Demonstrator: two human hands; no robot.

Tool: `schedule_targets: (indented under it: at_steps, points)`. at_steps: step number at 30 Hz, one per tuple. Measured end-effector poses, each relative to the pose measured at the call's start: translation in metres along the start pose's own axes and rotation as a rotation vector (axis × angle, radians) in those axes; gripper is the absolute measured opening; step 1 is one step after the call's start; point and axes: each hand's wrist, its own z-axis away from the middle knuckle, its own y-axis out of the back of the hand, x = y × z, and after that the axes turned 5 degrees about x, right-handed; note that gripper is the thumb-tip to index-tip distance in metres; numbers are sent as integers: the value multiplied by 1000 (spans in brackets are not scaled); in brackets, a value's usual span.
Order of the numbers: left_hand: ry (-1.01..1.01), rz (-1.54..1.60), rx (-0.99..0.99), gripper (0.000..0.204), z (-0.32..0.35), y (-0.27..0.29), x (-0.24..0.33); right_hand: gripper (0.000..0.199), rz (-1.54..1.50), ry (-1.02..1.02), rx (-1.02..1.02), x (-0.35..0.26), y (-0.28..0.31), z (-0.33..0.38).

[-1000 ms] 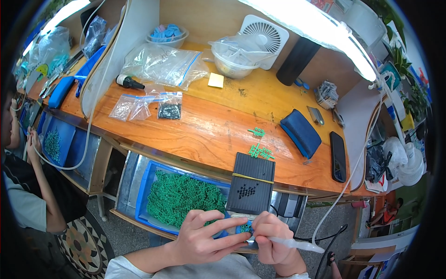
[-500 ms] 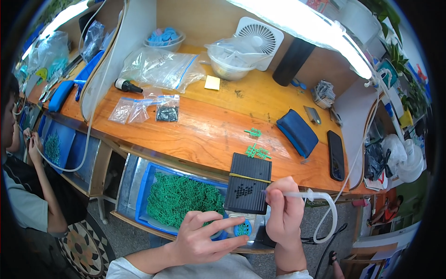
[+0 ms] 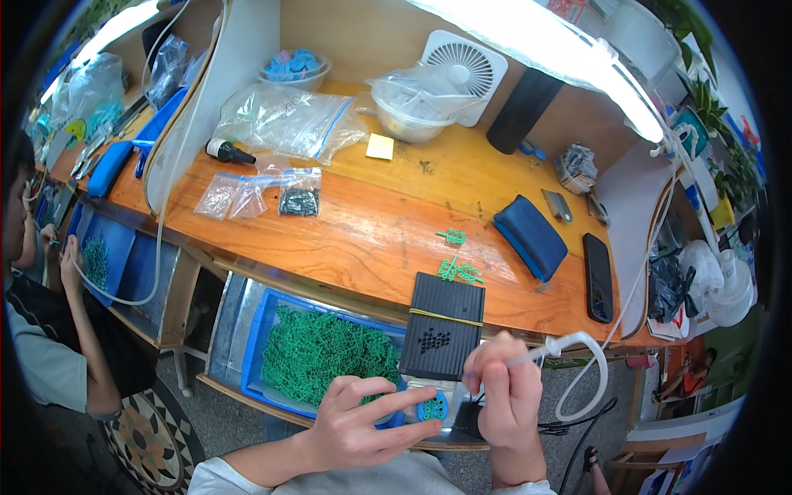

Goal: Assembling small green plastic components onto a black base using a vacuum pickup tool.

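Two outstretched fingers of my left hand [image 3: 355, 422] bracket a small round blue holder [image 3: 432, 406], gripping it at its sides. Green rings and dark spots show on the holder's face. Pinched in my right hand [image 3: 505, 394] is a slim pen-like tool [image 3: 520, 360], joined to a clear hose [image 3: 600, 371]; its tip is hidden or too small to make out near the holder. Just beyond both hands, a black ridged block [image 3: 450, 295] with a yellow rubber band carries a cluster of tiny black pieces [image 3: 433, 339]. Green branched pieces [image 3: 459, 271] lie behind the block.
A blue tray [image 3: 252, 346] heaped with green pieces [image 3: 330, 359] sits in the drawer at left. On the bench are a blue pouch [image 3: 530, 238], a phone [image 3: 597, 276], small zip bags [image 3: 299, 200] and a dark bottle [image 3: 228, 152]. Another person [image 3: 58, 346] works at far left.
My right hand has drawn the tool from the black block's edge back toward me, closer to the blue holder. My left hand stays in place around the holder.
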Motion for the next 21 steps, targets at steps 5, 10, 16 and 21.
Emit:
schedule_targets:
  at_steps: [5,10,16,21]
  points:
    - [-16,-14,12,32,2,-3,1,27,-192,57,-98,-9,-2,25]
    - [-26,-3,28,31,1,-4,-1,23,-175,104,-187,-6,-2,31]
    - [-7,4,24,25,-4,-2,2,18,-113,108,-212,-14,-1,28]
    - [4,14,34,24,-1,-3,1,15,-103,168,-268,-9,-2,26]
